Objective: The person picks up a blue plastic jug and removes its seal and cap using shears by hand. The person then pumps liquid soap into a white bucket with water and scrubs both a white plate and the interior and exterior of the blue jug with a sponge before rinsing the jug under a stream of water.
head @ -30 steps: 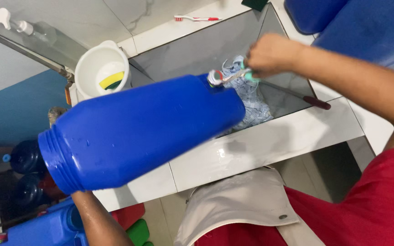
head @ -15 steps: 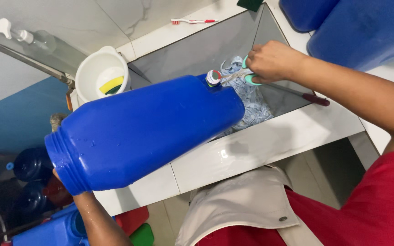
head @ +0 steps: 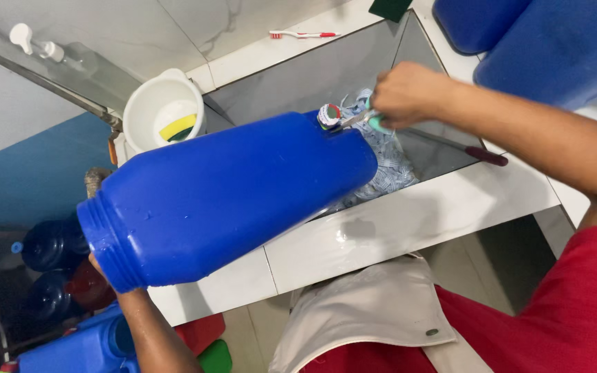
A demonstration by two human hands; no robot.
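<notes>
Setting: a white-tiled washing counter [head: 409,228] ran across the view, with a grey sunken basin [head: 312,76] set into it and a pale marbled wall behind.
Nearest: a red shirt [head: 561,311] and a beige apron [head: 367,311] filled the bottom edge, right under the camera.
Left hand [head: 108,276]: it sat low at the threaded mouth of the big jug, mostly hidden behind the rim; whether the fingers were curled or flat, I couldn't tell.
Main thing: a large blue plastic jug [head: 222,193] lay tilted on its side across the counter's front edge, open mouth toward the camera's lower left, base end over the basin.
Right hand [head: 405,93]: it was closed around a small teal-handled brush [head: 374,121], and the brush's round head [head: 329,114] pressed against the jug's base end.
In the basin: a blue-and-white patterned cloth [head: 388,162] lay bunched just beside the jug's base, with a dark-handled tool [head: 464,145] lying on the right side of the basin.
Further back: a white plastic bucket [head: 153,114] with a yellow sponge [head: 177,126] inside stood at the basin's left corner.
Far ledge: a red-and-white toothbrush [head: 302,34] lay flat on the tile, and a clear pump bottle [head: 50,52] lay off to the left.
Top right: more big blue plastic containers [head: 547,48] were on the counter.
Down left: blue water bottles [head: 50,245] stood on the floor.
</notes>
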